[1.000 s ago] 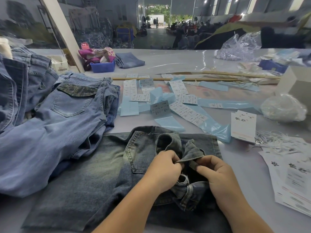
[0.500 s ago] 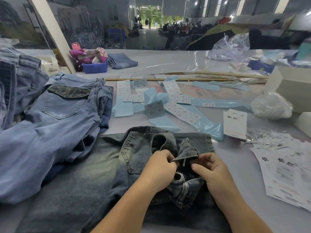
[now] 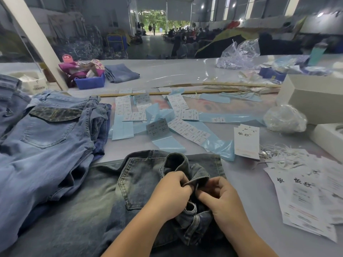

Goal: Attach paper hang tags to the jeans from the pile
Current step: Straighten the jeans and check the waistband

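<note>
- I see the left hand (image 3: 171,191) with fingers curled, pinching a raised fold of the dark jeans (image 3: 83,216) at the waistband.
- The right hand (image 3: 220,195) pinches the same fold from the other side; the fingertips of both hands nearly meet.
- The dark jeans lie flat on the counter (image 3: 246,182), back pocket up, directly before me.
- The pile of lighter blue jeans (image 3: 42,138) sits just left, overlapping the dark pair.
- White hang tags (image 3: 304,197) are spread to the right; one single tag (image 3: 246,140) lies beyond them, beside loose white strings (image 3: 278,153).
- Label strips on blue backing (image 3: 185,127) lie scattered farther out.
</note>
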A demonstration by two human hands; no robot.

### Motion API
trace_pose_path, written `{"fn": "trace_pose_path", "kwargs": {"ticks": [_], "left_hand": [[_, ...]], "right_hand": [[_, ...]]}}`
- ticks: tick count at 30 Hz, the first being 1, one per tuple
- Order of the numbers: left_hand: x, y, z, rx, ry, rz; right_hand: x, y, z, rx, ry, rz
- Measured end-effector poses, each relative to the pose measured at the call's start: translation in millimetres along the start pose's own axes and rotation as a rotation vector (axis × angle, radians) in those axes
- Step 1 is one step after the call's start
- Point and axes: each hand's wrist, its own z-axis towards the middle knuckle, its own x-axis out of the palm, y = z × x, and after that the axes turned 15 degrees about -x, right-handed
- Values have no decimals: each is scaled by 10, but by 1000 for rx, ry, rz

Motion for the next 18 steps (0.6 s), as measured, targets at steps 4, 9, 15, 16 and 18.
{"fn": "trace_pose_path", "kwargs": {"ticks": [4,9,15,16,18], "left_hand": [[6,-58,20,14,21,-6],[-7,-107,43,5,63,-75],[25,-195,61,27,64,-123],[38,-219,60,40,65,-130],[53,-291,33,76,60,-132]], "right_hand": [[-3,15,81,8,-15,-15],[3,-14,181,-5,-110,-30],[-100,-65,224,-1,-116,-19],[-121,-61,231,1,-113,-20],[-189,-28,260,-6,-136,-22]]}}
